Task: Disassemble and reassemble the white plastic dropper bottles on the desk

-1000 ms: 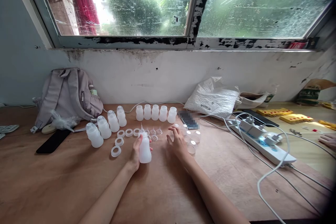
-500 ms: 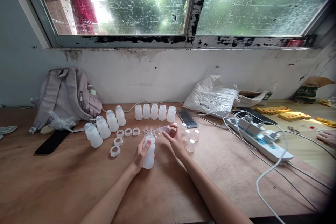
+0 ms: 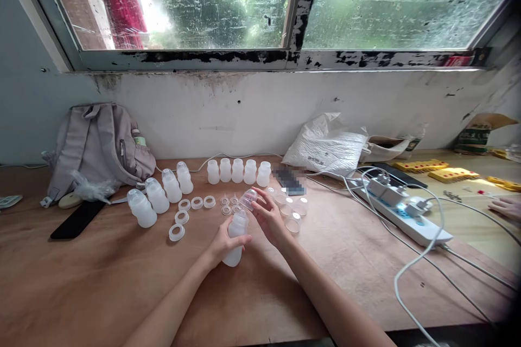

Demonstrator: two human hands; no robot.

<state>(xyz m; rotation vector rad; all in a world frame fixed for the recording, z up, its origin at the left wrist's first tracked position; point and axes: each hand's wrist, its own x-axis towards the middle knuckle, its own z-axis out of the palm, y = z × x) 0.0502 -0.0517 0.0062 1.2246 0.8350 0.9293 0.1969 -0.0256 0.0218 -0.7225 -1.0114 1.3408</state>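
My left hand (image 3: 226,242) is wrapped round a frosted white baby bottle (image 3: 233,255), tilted a little, near the middle of the table. Between the fingers of my right hand (image 3: 266,211) is a clear bottle cap (image 3: 248,199), held just above the bottle's top and apart from it as far as I can see. Behind the bottle lie several clear nipples (image 3: 226,209). White collar rings (image 3: 176,232) lie to the left of them. Several more clear caps (image 3: 293,223) stand on the table right of my right hand.
Several bottles with caps (image 3: 141,208) stand at the left, and a row of open bottles (image 3: 237,171) at the back. A phone (image 3: 290,181), a silver bag (image 3: 325,146), a power strip (image 3: 401,217) with loose cables, and a backpack (image 3: 101,143) lie around. Another person's hand (image 3: 504,207) shows far right.
My right hand has turned the cap from lying sideways to tilted over the bottle and brought it closer. My left thumb has moved lower across the bottle. The view has shifted slightly.
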